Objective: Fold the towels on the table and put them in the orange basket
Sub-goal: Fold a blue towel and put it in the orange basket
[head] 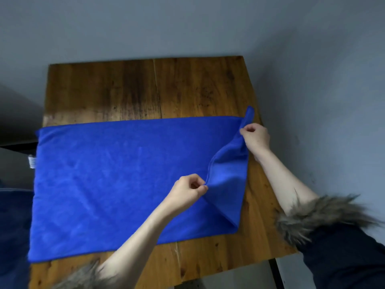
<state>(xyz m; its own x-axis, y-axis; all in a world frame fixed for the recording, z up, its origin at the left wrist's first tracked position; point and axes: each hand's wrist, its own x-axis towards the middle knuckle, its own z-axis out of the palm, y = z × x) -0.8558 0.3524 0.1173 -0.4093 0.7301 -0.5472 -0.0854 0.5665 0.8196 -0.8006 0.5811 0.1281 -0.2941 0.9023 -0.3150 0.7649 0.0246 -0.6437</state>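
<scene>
A blue towel (108, 180) lies spread flat across the wooden table (145, 90), covering its near half. Its right end is lifted off the table and turned over toward the left. My left hand (187, 190) pinches the near corner of that lifted end. My right hand (255, 136) pinches the far corner, near the table's right edge, with a small tip of cloth sticking up behind it. A white label (31, 161) shows at the towel's left edge. No orange basket is in view.
The table stands against a grey wall (187, 28). Bare wood shows on the far half and along the near edge. Something dark blue (12, 226) lies off the table's left side. Fur-trimmed dark sleeves cover both upper forearms.
</scene>
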